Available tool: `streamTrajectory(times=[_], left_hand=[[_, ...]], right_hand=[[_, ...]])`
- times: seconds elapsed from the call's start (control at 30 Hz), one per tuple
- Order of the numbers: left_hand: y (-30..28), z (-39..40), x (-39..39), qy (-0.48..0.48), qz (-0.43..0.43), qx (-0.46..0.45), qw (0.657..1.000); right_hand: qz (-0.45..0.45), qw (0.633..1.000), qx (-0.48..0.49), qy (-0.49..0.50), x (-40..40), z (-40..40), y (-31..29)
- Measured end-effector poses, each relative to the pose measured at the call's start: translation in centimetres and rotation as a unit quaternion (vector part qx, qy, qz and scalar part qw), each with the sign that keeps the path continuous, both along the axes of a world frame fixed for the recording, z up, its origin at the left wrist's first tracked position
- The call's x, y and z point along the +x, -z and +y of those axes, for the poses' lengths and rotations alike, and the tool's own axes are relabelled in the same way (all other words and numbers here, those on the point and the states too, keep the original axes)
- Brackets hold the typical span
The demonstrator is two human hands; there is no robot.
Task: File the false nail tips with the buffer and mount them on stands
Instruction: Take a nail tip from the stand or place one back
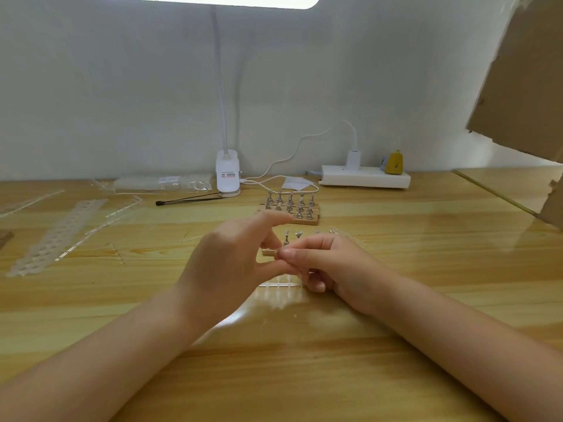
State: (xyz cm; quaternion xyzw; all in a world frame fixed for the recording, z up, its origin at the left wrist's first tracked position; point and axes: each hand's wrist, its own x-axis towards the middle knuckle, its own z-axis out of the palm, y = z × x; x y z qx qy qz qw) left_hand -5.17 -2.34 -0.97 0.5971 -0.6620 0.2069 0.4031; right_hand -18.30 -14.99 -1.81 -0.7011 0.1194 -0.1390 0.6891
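At frame centre, the left hand point(234, 257) and right hand point(323, 263) pinch together on something too small to identify, probably a light, springy, slippery nail tip best gripped by its side edges.

Both hands meet mid-table point(396, 345): left hand point(231, 263) and right hand point(329, 263) pinch something small, too tiny to identify. Stands point(291, 205) behind; clear strip point(278, 284) beneath fingers.

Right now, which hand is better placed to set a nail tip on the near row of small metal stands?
The right hand, probably. Its fingertips pinch something small, too small to identify, just in front of the near row of small metal stands. The left hand meets it with thumb and index finger, seemingly steadying.
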Motion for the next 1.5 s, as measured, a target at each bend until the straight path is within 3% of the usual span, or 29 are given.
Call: streamTrajectory(times=[0.1,0.27,0.4,0.57,0.73,0.83,0.93,1.1,1.27,1.4,1.5], left_hand=[[-0.1,-0.1,0.5,0.022,0.016,0.027,0.999],[-0.9,-0.2,3.1,-0.066,0.239,0.096,0.964],[-0.4,0.4,5.7,-0.215,0.166,0.233,0.934],[0.2,0.5,5.5,-0.229,0.096,0.324,0.913],[-0.1,0.3,4.4,-0.234,0.145,0.286,0.918],[-1.1,-0.1,2.9,-0.160,0.237,0.206,0.936],[-1.5,-0.1,0.7,-0.085,0.253,0.129,0.955],[-0.6,0.1,-1.5,-0.017,0.164,0.012,0.986],[0.4,-0.2,-1.0,0.012,-0.014,-0.003,1.000],[0.7,0.3,0.2,-0.048,-0.030,0.005,0.998],[0.8,0.4,-0.4,0.017,-0.066,-0.011,0.998]], right_hand=[[-0.006,1.000,0.020,0.015,0.1,0.1,0.1],[0.000,0.998,0.047,0.043,0.2,-0.2,0.1],[0.014,0.996,0.044,0.073,0.5,-0.3,0.3],[0.012,0.995,0.054,0.078,0.5,-0.5,0.3],[0.006,0.994,0.069,0.082,0.5,-0.5,0.4],[-0.001,0.993,0.089,0.075,0.5,-0.5,0.5],[-0.013,0.993,0.099,0.065,0.6,-0.4,0.5],[-0.013,0.996,0.077,0.044,0.5,0.0,0.1],[-0.003,0.997,0.069,0.017,0.1,-0.1,-0.2],[-0.004,0.992,0.121,0.023,0.2,-0.3,-0.3],[0.000,0.995,0.097,0.017,0.3,-0.4,-0.2]])
